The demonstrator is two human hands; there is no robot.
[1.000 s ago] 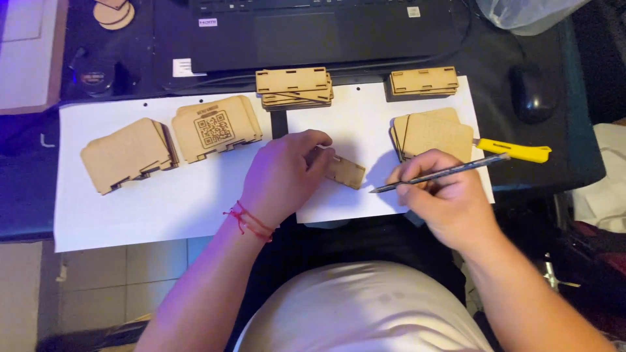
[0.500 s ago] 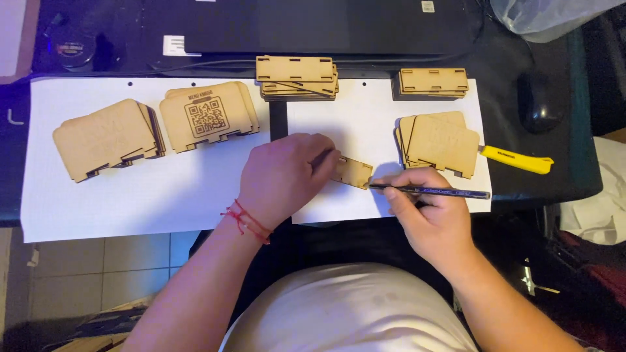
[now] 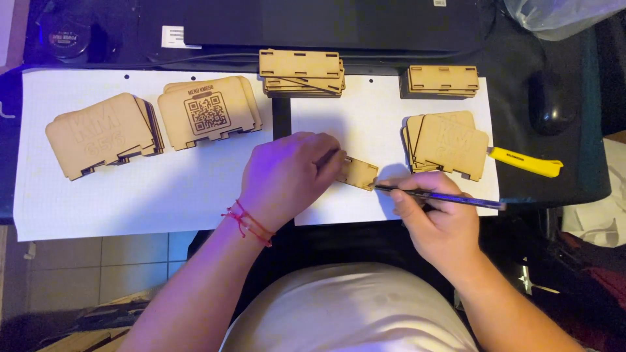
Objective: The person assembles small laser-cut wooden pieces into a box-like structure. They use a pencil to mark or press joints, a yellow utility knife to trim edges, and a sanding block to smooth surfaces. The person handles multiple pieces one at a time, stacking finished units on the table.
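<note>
My left hand [image 3: 287,176] pins the small flat tan wooden piece [image 3: 357,173] on the white paper sheet [image 3: 365,124], steadying it. At its four o'clock, my right hand [image 3: 437,218] pinches a dark slim pen [image 3: 443,196], tip touching the piece's edge.

I've got a laptop screen [image 3: 365,23] along the top edge, dark and flat, nothing lit on it. Just left of it sits a small white rectangular label [image 3: 172,36] on the black desk. Far top left, a round black puck-like object carries a circular printed label [image 3: 67,37]. Below, on the white paper, a tan wooden sign plate [image 3: 207,112] shows a square black code pattern engraved in its middle.
</note>
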